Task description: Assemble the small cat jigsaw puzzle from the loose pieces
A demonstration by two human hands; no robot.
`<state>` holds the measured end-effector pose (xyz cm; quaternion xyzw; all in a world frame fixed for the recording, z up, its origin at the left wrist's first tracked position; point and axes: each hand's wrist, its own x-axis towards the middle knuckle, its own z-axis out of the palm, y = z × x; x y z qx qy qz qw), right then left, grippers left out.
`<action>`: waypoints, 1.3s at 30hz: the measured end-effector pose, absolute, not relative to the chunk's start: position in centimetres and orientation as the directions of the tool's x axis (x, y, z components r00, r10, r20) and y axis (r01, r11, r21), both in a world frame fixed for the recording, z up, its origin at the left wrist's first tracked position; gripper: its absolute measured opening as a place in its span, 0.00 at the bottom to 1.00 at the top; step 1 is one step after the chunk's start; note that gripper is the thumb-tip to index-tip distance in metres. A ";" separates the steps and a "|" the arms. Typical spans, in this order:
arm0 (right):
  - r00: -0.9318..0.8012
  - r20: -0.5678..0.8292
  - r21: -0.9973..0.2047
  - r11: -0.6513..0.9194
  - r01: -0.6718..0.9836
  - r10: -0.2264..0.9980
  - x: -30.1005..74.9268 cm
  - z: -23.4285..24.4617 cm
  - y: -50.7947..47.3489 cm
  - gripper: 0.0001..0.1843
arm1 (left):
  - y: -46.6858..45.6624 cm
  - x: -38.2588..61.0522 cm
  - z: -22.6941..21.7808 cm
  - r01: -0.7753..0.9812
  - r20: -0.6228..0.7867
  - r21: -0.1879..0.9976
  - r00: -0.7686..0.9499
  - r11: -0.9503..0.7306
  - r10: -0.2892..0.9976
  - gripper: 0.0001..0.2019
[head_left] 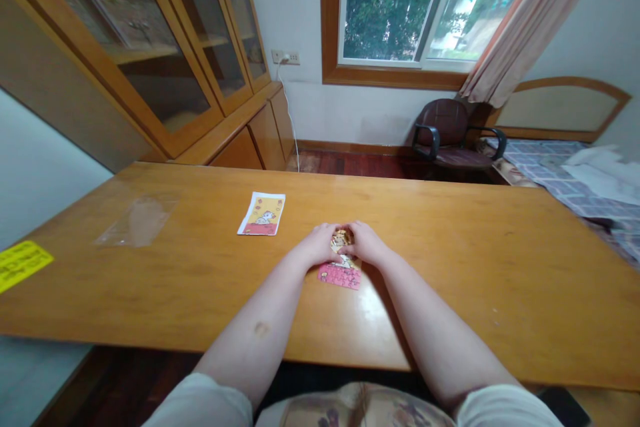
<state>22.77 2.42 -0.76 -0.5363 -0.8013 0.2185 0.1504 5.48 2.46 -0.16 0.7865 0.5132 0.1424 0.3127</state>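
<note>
A small jigsaw puzzle [340,276] lies on the wooden table in front of me. Its lower part is pink with joined pieces, and a white figure shows above that. My left hand [321,244] curls around the upper left edge, thumb on the puzzle's face. From the opposite side my right hand [367,242] closes on the upper right edge, its thumb also on the pieces. Fingers of both hands nearly meet at the top, where they hide part of the puzzle. To the left lies a picture card [263,214] with a white cartoon animal on yellow and pink.
A clear plastic bag [137,220] lies on the table's left side, and a yellow label [24,264] is at the far left edge. Beyond the table [475,267] stand a glass-door cabinet [200,140], a chair [453,130] and a bed [575,173].
</note>
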 end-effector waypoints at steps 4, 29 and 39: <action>-0.369 0.041 -0.548 0.330 0.769 0.929 22.6 -1.0 2.3 0.13 | 2.8 5.6 -0.2 0.729 -0.138 0.637 0.429 -0.252 0.893 0.26; -0.425 0.082 -0.498 0.406 0.766 0.902 22.8 -0.8 1.9 0.37 | 3.4 5.8 -0.5 0.705 -0.008 0.667 0.331 -0.241 0.944 0.07; -0.232 0.157 -0.697 0.274 0.663 0.960 22.8 -1.5 2.5 0.04 | 2.6 4.8 0.1 0.673 -0.032 0.642 0.503 -0.368 0.864 0.31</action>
